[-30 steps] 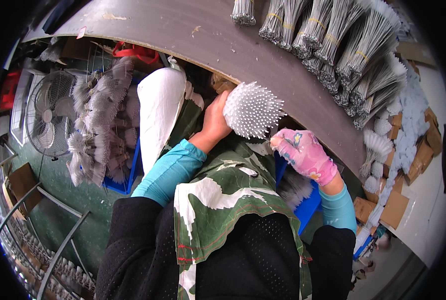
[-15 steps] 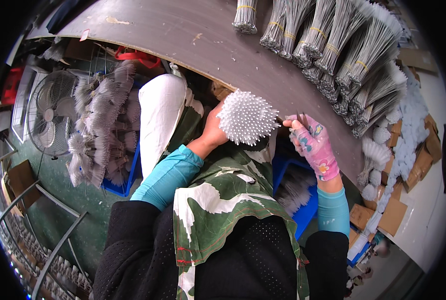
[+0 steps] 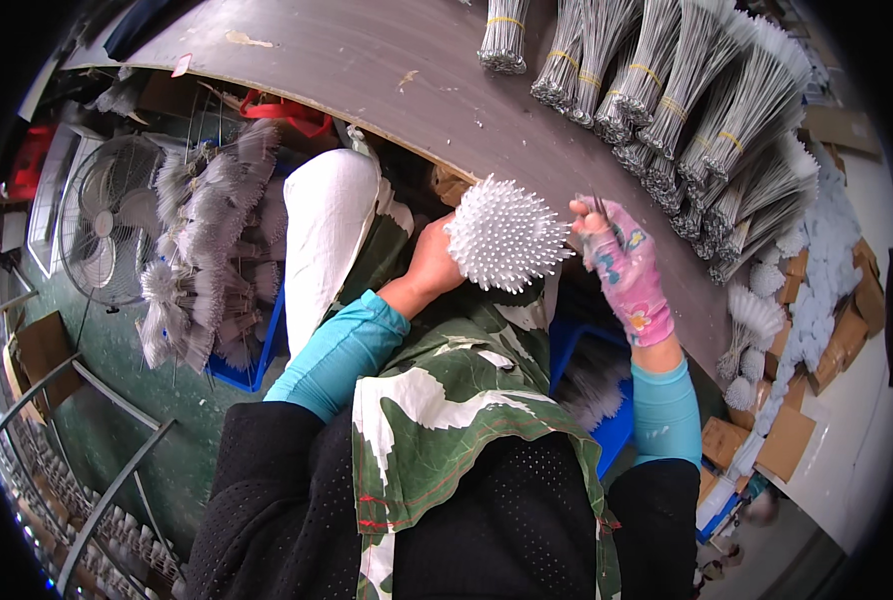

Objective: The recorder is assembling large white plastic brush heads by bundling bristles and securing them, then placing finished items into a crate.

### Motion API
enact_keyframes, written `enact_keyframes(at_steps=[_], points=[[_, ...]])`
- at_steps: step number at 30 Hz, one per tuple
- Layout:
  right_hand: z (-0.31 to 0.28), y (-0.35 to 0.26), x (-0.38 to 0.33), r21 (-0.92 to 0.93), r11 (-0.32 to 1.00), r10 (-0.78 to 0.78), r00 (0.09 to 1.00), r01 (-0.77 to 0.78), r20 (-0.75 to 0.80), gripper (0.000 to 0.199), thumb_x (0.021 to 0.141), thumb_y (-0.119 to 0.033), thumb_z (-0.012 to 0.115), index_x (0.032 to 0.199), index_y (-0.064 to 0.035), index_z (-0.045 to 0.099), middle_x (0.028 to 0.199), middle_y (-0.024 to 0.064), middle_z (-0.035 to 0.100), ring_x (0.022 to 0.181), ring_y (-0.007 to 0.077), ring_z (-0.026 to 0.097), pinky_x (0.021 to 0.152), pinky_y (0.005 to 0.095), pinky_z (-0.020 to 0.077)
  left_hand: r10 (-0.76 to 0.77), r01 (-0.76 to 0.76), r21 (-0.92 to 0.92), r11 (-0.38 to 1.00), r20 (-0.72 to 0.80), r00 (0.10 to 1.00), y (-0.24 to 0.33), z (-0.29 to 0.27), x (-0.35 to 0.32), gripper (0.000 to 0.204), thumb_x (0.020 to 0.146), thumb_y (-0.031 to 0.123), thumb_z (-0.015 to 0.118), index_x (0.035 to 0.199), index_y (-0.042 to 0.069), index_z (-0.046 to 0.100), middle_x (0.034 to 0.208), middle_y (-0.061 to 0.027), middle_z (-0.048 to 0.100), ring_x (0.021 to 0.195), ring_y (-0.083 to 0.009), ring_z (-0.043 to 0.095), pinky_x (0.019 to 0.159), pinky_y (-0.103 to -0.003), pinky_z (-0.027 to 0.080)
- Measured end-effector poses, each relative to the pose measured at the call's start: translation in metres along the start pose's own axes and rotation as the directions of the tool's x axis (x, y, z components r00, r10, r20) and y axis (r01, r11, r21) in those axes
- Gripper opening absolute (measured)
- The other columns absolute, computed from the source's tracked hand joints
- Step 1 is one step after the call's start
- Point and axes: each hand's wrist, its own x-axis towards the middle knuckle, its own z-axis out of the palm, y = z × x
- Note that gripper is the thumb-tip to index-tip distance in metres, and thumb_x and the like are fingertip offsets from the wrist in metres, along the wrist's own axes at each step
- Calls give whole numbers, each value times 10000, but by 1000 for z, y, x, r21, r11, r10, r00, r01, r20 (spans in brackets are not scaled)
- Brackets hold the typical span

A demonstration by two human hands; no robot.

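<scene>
My left hand [image 3: 433, 262] is closed round a bundle of thin brushes [image 3: 507, 235]. The white tips of the bundle face up in a rounded dome, and the part below is hidden. To the right of the dome, my right hand [image 3: 617, 265] wears a pink flowered glove that leaves the fingertips bare. Its fingers are closed on a small dark pointed tool [image 3: 599, 207], whose exact kind I cannot make out. The fingertips are close to the right side of the dome.
Many wire brush bundles [image 3: 667, 100] with yellow bands lie on the curved grey table [image 3: 367, 85]. White bristle clusters [image 3: 217, 220] stand by a blue crate [image 3: 257, 375] at left, near a fan [image 3: 107, 220]. A blue bin [image 3: 617, 420] sits beside my lap; cardboard boxes [image 3: 787, 435] are at right.
The brush bundle has shifted slightly right in the picture. My right hand has turned a little and its fingertips have come nearer the dome. The table and its bundles sit slightly differently in view.
</scene>
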Motion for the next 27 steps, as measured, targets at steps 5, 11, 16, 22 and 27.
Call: enact_keyframes(at_steps=[5,11,16,22,27], points=[[-16,-52,33,-396,910,47,916,125,397,346,926,-308,523,956,23,618,746,45,596,687,98,531,621,283,442,-2,3,133,991,-3,1000,15,-5,0,343,764,162,656,1085,65,585,1007,-155,635,919,-322,616,771,-351,490],[-2,-67,60,-624,729,103,856,281,506,352,874,-322,571,771,12,614,562,75,505,550,127,471,558,301,407,152,-112,285,952,-123,981,10,-4,3,258,711,171,674,900,52,544,876,-165,603,831,-383,580,693,-429,480],[5,-68,64,-679,659,128,842,323,524,404,858,-355,572,758,35,594,616,193,502,549,279,466,577,363,407,126,-89,292,952,-112,986,21,-6,0,262,706,156,670,899,47,532,877,-171,598,833,-386,578,686,-424,478],[10,-74,67,-724,634,223,831,273,509,421,854,-366,568,743,39,587,633,220,484,563,305,427,584,382,404,149,-107,308,945,-116,982,21,-6,0,292,700,149,675,927,40,528,890,-176,595,837,-385,579,687,-420,480],[11,-69,68,-709,634,174,837,308,519,404,851,-354,573,748,37,589,623,216,477,557,295,416,582,382,401,133,-92,309,947,-114,985,20,-5,0,306,696,149,679,938,39,527,904,-179,596,846,-386,579,694,-419,482]])
